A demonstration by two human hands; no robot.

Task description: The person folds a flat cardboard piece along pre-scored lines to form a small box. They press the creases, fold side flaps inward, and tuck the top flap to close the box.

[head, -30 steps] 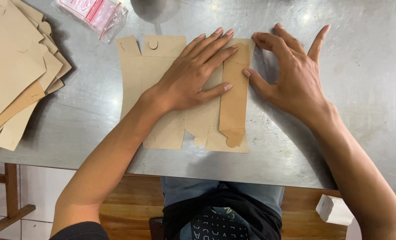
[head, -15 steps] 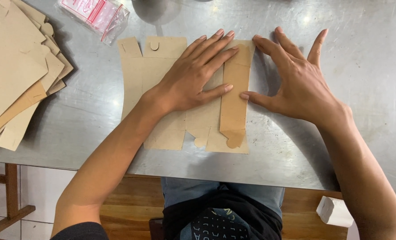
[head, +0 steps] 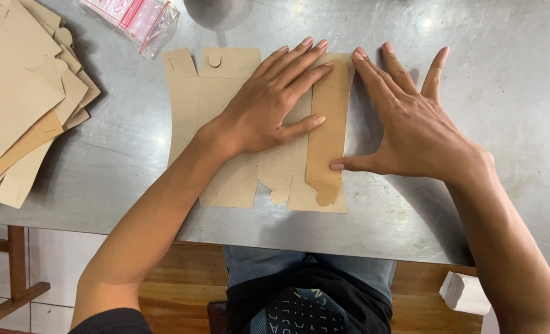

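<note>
Left hand (head: 269, 105) flat, fingers spread, pressing the cardboard cutout (head: 225, 179) onto the metal table (head: 473, 49); nothing gripped. Right hand (head: 411, 130) open too, thumb and index fingertip on the folded flap's (head: 327, 136) edge. Cardboard stack (head: 21, 93) well left of the left hand.

left hand (head: 269, 111) flat on cardboard blank (head: 225, 105) | right hand (head: 411, 133) at folded flap (head: 327, 133)

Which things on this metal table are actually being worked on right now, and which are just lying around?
In hand:
- flat brown cardboard box blank, one panel folded over
- left hand, pressing flat on it
- right hand, thumb at the folded panel's edge

Lying about:
- stack of cardboard blanks, far left
- clear plastic bag, top edge
- grey round object, top edge
- small white block, below the table
</note>
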